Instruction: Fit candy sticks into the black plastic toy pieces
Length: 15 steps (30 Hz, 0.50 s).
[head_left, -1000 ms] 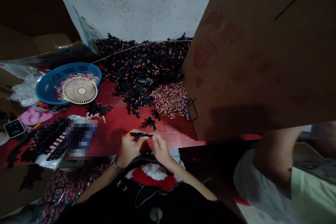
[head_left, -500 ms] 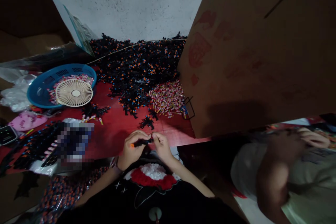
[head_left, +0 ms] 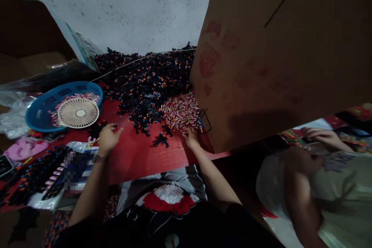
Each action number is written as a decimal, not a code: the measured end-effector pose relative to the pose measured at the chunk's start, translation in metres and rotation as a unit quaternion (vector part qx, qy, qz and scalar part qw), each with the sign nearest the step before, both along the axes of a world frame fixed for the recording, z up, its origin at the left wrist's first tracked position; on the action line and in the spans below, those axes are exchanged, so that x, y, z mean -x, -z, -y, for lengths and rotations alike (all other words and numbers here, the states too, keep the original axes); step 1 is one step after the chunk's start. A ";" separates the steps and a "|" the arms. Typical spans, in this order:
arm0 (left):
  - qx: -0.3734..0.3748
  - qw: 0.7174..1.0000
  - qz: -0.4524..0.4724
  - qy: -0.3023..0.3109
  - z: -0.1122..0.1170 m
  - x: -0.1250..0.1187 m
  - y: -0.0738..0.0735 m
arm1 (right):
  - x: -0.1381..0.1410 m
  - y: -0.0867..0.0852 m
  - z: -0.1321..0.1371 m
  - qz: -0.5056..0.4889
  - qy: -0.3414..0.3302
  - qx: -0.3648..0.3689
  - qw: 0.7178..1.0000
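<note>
My left hand [head_left: 108, 138] is open, thumb apart from the fingers, over the small heap of black plastic pieces [head_left: 95, 128] beside the blue basket. No object shows in it. My right hand [head_left: 191, 138] reaches to the lower edge of a pile of small pink, white and yellow pieces [head_left: 181, 110], fingertips touching or just above it; its fingers look apart. Between the hands, a few black pieces shaped like toy guns [head_left: 161, 140] lie on the red table [head_left: 133, 159]. Behind them spreads a large heap of black pieces with orange and blue bits [head_left: 145, 79].
A blue basket [head_left: 31, 118] with a round cream slatted lid [head_left: 78, 113] stands left. Packed rows of black pieces [head_left: 35, 174] lie front left. A tall cardboard box [head_left: 261, 66] walls off the right; beyond it sits another person [head_left: 334, 197]. A bent wire frame [head_left: 207, 120] stands by the box.
My hands were together at the table's front edge around a black piece with an orange bit. They have parted: left to the small black heap, right to the pink pile. The view has shifted slightly.
</note>
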<state>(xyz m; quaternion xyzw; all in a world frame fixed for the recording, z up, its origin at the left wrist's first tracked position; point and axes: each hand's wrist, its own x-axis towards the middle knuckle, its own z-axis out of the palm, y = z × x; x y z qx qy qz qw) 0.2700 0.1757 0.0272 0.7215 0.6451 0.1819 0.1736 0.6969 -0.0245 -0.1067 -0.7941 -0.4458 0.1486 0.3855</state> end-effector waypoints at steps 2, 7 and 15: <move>0.081 0.991 0.094 0.050 0.030 -0.044 0.019 | 0.007 0.006 -0.001 -0.001 0.000 0.005 1.000; 0.221 0.942 0.247 0.048 0.097 -0.135 0.070 | 0.032 0.013 0.010 -0.016 -0.006 -0.004 1.000; 0.369 0.827 0.425 -0.002 0.141 -0.139 0.078 | 0.104 0.001 0.060 -0.142 -0.094 -0.070 0.983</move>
